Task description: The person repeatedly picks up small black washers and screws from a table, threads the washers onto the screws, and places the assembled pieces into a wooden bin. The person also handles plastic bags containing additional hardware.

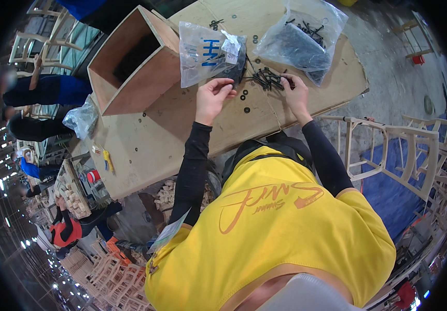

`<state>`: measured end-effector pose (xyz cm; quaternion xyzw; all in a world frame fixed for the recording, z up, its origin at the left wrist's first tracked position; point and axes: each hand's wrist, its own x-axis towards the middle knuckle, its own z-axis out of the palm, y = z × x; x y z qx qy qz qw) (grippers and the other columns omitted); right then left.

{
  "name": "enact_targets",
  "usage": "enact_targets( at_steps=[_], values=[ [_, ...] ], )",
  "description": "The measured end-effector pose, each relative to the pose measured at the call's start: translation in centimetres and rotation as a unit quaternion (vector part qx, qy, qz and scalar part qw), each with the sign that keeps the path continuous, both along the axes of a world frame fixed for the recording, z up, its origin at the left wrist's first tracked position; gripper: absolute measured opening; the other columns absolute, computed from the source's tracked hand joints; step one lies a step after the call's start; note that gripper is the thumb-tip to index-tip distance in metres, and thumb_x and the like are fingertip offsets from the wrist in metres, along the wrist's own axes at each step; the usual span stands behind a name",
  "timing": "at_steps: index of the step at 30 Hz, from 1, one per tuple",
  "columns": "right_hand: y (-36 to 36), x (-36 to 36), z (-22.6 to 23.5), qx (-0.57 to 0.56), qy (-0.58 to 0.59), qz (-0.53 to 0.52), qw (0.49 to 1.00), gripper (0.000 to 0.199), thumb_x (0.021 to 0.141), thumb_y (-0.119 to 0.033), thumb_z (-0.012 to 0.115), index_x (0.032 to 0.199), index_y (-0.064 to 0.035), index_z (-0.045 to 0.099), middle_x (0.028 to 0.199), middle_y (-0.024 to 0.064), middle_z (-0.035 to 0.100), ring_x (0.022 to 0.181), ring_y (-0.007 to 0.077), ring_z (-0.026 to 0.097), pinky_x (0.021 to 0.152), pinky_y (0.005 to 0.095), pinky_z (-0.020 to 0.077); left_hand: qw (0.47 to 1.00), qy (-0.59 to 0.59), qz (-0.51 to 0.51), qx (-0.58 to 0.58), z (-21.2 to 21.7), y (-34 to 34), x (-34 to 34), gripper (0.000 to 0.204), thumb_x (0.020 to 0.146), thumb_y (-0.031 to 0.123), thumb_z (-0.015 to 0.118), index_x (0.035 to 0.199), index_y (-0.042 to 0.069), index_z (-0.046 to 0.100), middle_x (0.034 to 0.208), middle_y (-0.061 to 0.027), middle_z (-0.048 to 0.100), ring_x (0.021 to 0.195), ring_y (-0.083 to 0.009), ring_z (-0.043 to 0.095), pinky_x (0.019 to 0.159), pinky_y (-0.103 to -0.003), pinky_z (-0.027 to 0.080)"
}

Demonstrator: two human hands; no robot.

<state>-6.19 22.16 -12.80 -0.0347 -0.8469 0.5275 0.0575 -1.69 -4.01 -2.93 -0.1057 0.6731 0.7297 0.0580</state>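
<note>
The bolts [266, 80] and washers [247, 110] are black, the tabletop [166, 166] tan, the box [151, 80] reddish brown. Bold blue strokes pattern one clear, whitish bag [190, 62], which bears a white label [231, 47]. The person's yellow shirt [306, 243] has orange script across it; the sleeves [192, 160] are black.

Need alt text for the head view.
A person's right hand is at a pile of black bolts on a wooden table, the left hand near black washers; whether either holds anything is unclear. Two clear plastic bags and an open wooden box are alongside.
</note>
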Motion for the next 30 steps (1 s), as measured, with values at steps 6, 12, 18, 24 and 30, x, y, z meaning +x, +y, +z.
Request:
enact_targets(
  at_steps=[6,12,18,24,30],
  values=[
    [-1.5,1.1,0.4,-0.319,-0.143,0.069,0.934,0.023,0.096,-0.019,0.063,0.108,-0.0007,0.068,0.088,0.0012,0.067,0.075,0.0070,0.061,0.067,0.0233,0.0513,0.999,0.005,-0.041,-0.006,0.0,2.6,-0.2,0.016,0.089,0.006,0.068,0.103,-0.003,0.068,0.090,-0.0055,0.069,0.078,-0.0111,0.066,0.073,-0.024,0.055],
    [-3.1,2.5,2.5,-0.400,-0.223,0.079,0.885,0.026,0.097,-0.023,0.062,0.111,-0.0018,0.066,0.089,0.0010,0.066,0.076,0.0074,0.060,0.071,0.0230,0.0520,0.999,0.007,-0.024,-0.023,-0.1,3.5,-0.7,0.016,0.089,0.007,0.069,0.103,0.000,0.069,0.086,-0.0007,0.068,0.074,-0.0064,0.062,0.071,-0.021,0.051],
    [-3.2,2.9,2.8,-0.526,-0.303,0.100,0.788,0.018,0.097,-0.026,0.060,0.103,-0.0087,0.063,0.087,-0.0011,0.064,0.076,0.0075,0.061,0.073,0.0234,0.0524,0.999,-0.005,-0.015,-0.031,-1.4,3.8,-0.2,0.015,0.087,0.009,0.070,0.100,0.002,0.071,0.081,0.0007,0.068,0.072,-0.0050,0.060,0.065,-0.020,0.048],
    [-3.3,3.2,2.8,-0.576,-0.346,0.094,0.734,0.017,0.097,-0.025,0.060,0.099,-0.0091,0.062,0.088,-0.0006,0.065,0.077,0.0081,0.061,0.076,0.0246,0.0539,1.000,-0.017,0.001,-0.001,-1.4,3.9,0.2,0.014,0.087,0.009,0.070,0.100,0.003,0.071,0.080,0.0007,0.067,0.071,-0.0052,0.059,0.065,-0.020,0.048],
    [-3.4,3.3,2.7,-0.627,-0.381,0.104,0.672,0.014,0.096,-0.023,0.061,0.099,-0.0088,0.061,0.088,0.0005,0.065,0.078,0.0101,0.062,0.076,0.0259,0.0548,0.991,0.082,0.026,-0.103,-1.1,4.4,0.8,0.013,0.087,0.010,0.070,0.098,0.003,0.071,0.082,-0.0005,0.066,0.071,-0.0066,0.059,0.066,-0.022,0.049]
  ],
)
